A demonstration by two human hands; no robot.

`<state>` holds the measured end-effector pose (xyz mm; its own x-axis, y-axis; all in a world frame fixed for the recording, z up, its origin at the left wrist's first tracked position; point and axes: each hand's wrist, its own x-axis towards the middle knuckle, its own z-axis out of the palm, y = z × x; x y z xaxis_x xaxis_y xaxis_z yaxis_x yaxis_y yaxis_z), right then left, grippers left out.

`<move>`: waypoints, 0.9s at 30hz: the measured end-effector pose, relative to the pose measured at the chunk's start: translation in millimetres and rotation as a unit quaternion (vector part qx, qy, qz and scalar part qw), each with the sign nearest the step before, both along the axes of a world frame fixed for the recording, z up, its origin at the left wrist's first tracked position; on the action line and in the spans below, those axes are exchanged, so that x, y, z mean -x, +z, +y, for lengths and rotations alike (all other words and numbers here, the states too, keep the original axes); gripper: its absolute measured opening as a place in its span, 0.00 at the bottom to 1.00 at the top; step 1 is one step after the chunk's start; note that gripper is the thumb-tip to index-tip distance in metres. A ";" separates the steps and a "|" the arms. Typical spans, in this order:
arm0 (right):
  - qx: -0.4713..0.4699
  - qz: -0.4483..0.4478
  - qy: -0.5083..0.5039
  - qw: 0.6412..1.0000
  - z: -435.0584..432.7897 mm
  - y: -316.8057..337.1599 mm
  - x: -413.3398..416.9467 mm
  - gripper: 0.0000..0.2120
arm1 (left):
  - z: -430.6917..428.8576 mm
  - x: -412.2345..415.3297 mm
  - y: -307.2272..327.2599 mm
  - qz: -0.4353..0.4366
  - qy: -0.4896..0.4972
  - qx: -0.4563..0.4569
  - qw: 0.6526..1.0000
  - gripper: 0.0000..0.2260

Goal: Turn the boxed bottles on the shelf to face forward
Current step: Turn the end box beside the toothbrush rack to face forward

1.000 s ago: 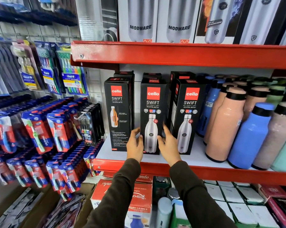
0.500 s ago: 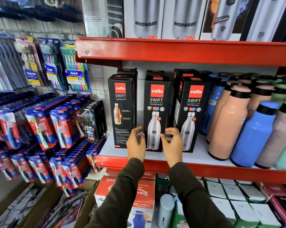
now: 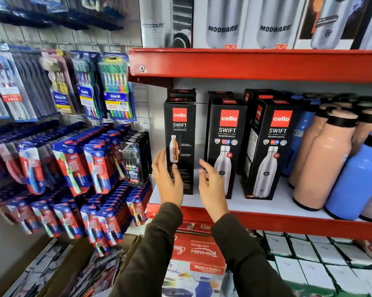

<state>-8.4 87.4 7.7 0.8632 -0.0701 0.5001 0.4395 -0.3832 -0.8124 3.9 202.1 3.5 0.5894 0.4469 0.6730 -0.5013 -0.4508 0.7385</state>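
Observation:
Three black Cello Swift bottle boxes stand in a row on the red-edged shelf [image 3: 266, 221]. The left box [image 3: 182, 133] shows a narrow panel with a small orange bottle picture. The middle box [image 3: 225, 146] and the right box [image 3: 270, 151] show their front panels with a large steel bottle. More black boxes stand behind them. My left hand [image 3: 168, 181] is open with spread fingers at the lower left of the left box. My right hand [image 3: 212, 185] is open between the left and middle boxes. I cannot tell whether either hand touches a box.
Loose peach and blue bottles [image 3: 322, 159] crowd the shelf's right side. Hanging toothbrush packs [image 3: 73, 159] fill the wall to the left. An upper red shelf [image 3: 255, 63] carries Modware boxes. Red and white cartons [image 3: 200, 254] sit below.
Both hands have let go of the middle box and shifted left toward the left box, fingers now spread. The view has swung left as well.

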 end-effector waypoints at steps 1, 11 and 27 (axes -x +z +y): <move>0.002 0.018 0.008 1.000 5.4 0.3 -1.8 0.19 | 5.3 -2.2 0.2 0.025 -0.020 0.001 0.999 0.22; 0.012 0.082 -0.017 0.996 33.5 -6.3 -16.4 0.22 | 37.4 -18.3 -8.5 0.142 -0.125 0.015 0.982 0.17; -0.005 0.006 -0.049 0.999 46.2 9.6 -3.9 0.45 | 57.9 -4.2 -7.3 0.082 -0.170 0.166 0.968 0.16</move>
<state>-4.5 133.5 17.3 0.8578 -0.1595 0.4886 0.3907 -0.4152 -0.8215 8.1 260.1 -3.8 0.8274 0.3838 0.4101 -0.4428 -0.0036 0.8966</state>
